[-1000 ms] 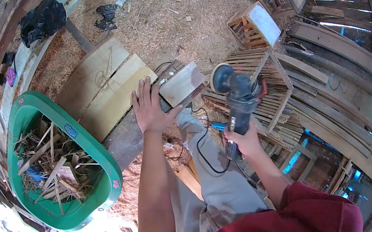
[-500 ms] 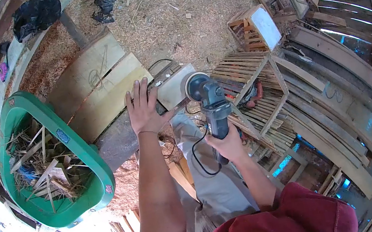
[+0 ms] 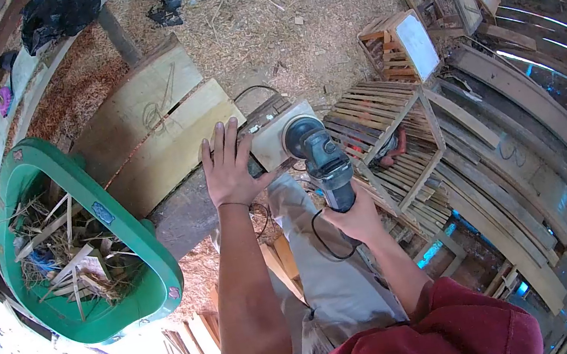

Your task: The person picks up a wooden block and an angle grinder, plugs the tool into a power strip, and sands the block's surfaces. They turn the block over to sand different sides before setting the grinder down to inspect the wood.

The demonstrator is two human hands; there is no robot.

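My right hand [image 3: 355,217] grips the body of an angle grinder [image 3: 332,169] with a round sanding disc. The disc lies over the right part of a short pale board [image 3: 272,146]; whether it is spinning cannot be told. My left hand [image 3: 229,175] is spread flat, palm down and empty, over the end of a longer light board [image 3: 194,136]. Its thumb reaches to the short board's near left edge. Both boards lie on a dark wooden bench [image 3: 189,219]. A black cord [image 3: 323,234] hangs from the grinder's rear.
Left of the bench stands a green tub [image 3: 171,267] with wood scraps and shavings. To the right are a slatted wooden frame [image 3: 406,190] and stacked long planks [image 3: 507,214]. Sawdust covers the floor [image 3: 276,43], where a small white-topped crate [image 3: 415,46] stands farther back.
The grinder has slid left over the short board, covering more of its right part. My left hand remains spread in about the same place. The whole view has shifted slightly.
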